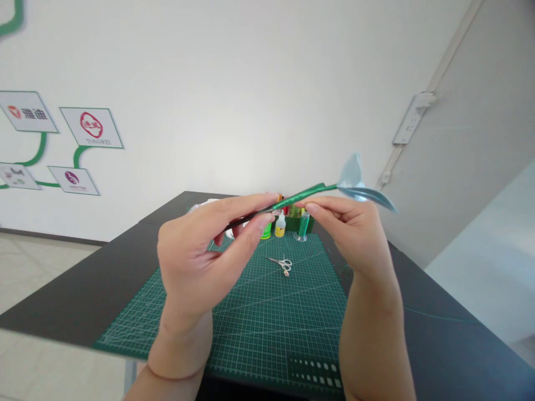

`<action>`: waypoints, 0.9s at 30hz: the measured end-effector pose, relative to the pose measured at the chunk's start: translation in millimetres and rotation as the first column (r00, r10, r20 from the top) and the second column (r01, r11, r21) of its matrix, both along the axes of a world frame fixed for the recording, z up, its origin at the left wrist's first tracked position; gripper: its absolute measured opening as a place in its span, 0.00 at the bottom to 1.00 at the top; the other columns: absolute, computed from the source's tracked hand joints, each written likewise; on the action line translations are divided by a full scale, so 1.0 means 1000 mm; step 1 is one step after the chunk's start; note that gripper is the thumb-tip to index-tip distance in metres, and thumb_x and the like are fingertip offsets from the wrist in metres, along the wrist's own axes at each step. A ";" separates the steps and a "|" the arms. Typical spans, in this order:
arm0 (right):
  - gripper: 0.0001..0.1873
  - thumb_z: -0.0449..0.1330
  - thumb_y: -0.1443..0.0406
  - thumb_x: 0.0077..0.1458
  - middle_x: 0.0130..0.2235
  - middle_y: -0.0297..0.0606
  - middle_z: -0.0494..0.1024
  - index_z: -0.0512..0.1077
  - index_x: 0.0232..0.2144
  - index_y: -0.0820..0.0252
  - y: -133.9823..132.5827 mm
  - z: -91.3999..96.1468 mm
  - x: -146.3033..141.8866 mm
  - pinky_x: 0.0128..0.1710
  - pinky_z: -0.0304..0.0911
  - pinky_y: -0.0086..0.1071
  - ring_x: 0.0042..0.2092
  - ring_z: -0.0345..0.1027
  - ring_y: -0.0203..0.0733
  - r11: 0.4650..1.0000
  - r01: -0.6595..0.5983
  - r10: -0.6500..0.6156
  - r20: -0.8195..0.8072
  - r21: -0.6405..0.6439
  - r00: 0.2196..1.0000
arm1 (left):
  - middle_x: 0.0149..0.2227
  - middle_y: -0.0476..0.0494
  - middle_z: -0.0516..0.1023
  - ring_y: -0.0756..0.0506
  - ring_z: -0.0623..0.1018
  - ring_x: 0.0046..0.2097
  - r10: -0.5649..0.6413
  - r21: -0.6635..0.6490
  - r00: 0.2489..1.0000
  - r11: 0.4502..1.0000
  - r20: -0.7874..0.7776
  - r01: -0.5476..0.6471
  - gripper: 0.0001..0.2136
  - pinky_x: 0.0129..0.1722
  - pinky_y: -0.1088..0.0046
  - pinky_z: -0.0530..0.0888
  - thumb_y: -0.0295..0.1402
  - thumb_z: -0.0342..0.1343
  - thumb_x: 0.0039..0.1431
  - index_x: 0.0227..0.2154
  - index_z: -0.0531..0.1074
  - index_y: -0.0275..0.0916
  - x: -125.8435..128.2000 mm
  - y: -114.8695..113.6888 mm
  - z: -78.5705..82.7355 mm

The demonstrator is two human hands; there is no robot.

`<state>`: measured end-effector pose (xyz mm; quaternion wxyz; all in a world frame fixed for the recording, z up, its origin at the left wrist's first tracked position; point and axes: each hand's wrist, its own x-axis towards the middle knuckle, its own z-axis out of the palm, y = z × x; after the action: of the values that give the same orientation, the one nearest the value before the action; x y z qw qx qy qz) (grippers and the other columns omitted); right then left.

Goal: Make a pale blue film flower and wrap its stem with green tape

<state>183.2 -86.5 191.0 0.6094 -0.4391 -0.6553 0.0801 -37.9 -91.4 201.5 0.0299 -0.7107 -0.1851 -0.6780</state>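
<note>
My left hand [209, 245] pinches the dark lower end of a thin stem between thumb and fingers. Shiny green wrapping covers the stem's middle part [297, 197]. At its right tip sits a pale blue flower [355, 181] with one petal pointing up and others stretching right. Just below the stem, my right hand [351, 223] has thumb and forefinger pinched together; whatever is between them is too small to make out. Beyond the hands, a spool of green thread [304, 224] stands on the mat.
On the dark table [438, 345] lies a green cutting mat [267, 317] with small white-handled scissors [284, 263]. A small yellow-labelled bottle [280, 225] and a green box [293, 223] stand behind. A power strip [413, 118] hangs on the wall.
</note>
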 end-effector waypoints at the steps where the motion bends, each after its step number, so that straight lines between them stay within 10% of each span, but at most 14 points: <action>1: 0.07 0.65 0.64 0.58 0.33 0.36 0.85 0.85 0.35 0.53 -0.001 0.001 -0.001 0.38 0.71 0.36 0.38 0.76 0.44 1.000 -0.004 0.004 0.003 -0.009 1.000 | 0.37 0.54 0.85 0.49 0.82 0.32 0.002 -0.021 1.000 1.000 0.022 -0.002 0.12 0.24 0.75 0.78 0.28 0.64 0.61 0.44 0.81 0.51 0.000 0.001 -0.001; 14: 0.09 0.63 0.64 0.60 0.16 0.27 0.62 0.84 0.33 0.55 -0.021 0.010 0.004 0.21 0.49 0.29 0.21 0.48 0.32 0.990 -0.114 0.113 -0.019 -0.081 0.993 | 0.34 0.57 0.85 0.50 0.81 0.31 -0.047 -0.047 0.952 0.997 0.302 0.064 0.10 0.24 0.72 0.74 0.29 0.64 0.61 0.41 0.82 0.53 0.016 0.009 -0.002; 20: 0.09 0.63 0.61 0.60 0.21 0.28 0.64 0.75 0.27 0.57 -0.015 0.011 0.010 0.20 0.49 0.28 0.22 0.53 0.32 0.998 -0.056 0.057 -0.192 0.009 0.980 | 0.36 0.55 0.85 0.50 0.82 0.32 -0.075 -0.072 0.957 0.993 0.279 0.098 0.10 0.28 0.72 0.78 0.29 0.64 0.62 0.42 0.82 0.52 0.015 0.011 -0.002; 27: 0.09 0.62 0.59 0.61 0.47 0.39 0.79 0.74 0.43 0.52 -0.001 0.004 0.015 0.52 0.66 0.42 0.49 0.72 0.45 0.976 0.192 -0.181 -0.116 0.099 0.977 | 0.35 0.55 0.85 0.47 0.84 0.35 -0.009 -0.046 0.966 0.999 0.260 0.022 0.10 0.28 0.71 0.79 0.29 0.61 0.64 0.44 0.81 0.52 0.019 0.009 -0.003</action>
<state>197.8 -88.0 195.3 0.6712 -0.4599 -0.5813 0.0096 -19.1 -82.8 198.3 -0.0171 -0.6177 -0.1981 -0.7608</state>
